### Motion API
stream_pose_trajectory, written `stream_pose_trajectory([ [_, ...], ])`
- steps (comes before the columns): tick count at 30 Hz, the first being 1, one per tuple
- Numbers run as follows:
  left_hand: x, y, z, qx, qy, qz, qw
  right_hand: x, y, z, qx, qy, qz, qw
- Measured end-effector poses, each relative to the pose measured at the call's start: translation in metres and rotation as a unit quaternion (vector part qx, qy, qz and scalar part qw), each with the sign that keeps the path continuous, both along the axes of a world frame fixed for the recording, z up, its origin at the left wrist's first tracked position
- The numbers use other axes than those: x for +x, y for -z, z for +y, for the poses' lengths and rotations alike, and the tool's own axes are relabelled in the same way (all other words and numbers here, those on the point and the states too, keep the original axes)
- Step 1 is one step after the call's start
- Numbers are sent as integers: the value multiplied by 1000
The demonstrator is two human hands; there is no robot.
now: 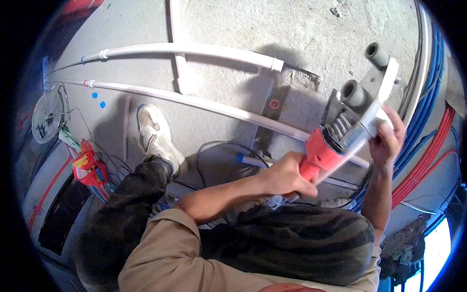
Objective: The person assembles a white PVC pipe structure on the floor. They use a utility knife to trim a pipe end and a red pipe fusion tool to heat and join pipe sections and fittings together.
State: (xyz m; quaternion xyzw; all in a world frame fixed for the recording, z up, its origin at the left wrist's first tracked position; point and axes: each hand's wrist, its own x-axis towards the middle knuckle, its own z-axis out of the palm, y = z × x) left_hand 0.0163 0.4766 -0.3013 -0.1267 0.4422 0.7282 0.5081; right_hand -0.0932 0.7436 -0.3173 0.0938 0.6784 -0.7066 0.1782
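- White pipe (pixel 204 103), ten to three o'clock: a dipping tool could knock it; one stretch hides beneath the tool.
- Red-handled tool (pixel 323 150), three o'clock: might twist if either grip slackens.
- Left hand (pixel 287 176), four o'clock: closed around the tool's handle, covering part of it.
- Right hand (pixel 387 138), three o'clock: fingers curled onto a pale bar (pixel 387 82); tightness unclear.
- Grey sleeves (pixel 354 93), two o'clock: bumping could shift them; bores too dark.

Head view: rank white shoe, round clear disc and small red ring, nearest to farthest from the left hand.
1. Small red ring, on the floor ahead of the left hand.
2. White shoe, to the hand's left.
3. Round clear disc, far left.
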Motion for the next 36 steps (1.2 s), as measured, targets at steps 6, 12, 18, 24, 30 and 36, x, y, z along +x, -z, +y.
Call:
stream_pose_trajectory([
  [6, 15, -55, -14, 13, -35, 2, 999, 11, -62, -8, -23, 17, 97, 995],
  [12, 28, -61, -32, 10, -32, -67, 997, 17, -83, -32, -48, 20, 9, 999],
  [18, 40, -66, -59, -1, -91, -44, 995, 15, -82, -38, 5, -69, 35, 997],
  [24, -15, -42, -169, -20, -564, 131, 815, -13, -67, 8, 207, 148, 63, 965],
  [30, -99, -6, -292, -141, -578, 63, 801, -29, -3, -85, 107, -22, -29, 994],
  [36, -190, 37, -364, -177, -365, 33, 913, -16, 27, -126, 38, -8, -96, 995],
])
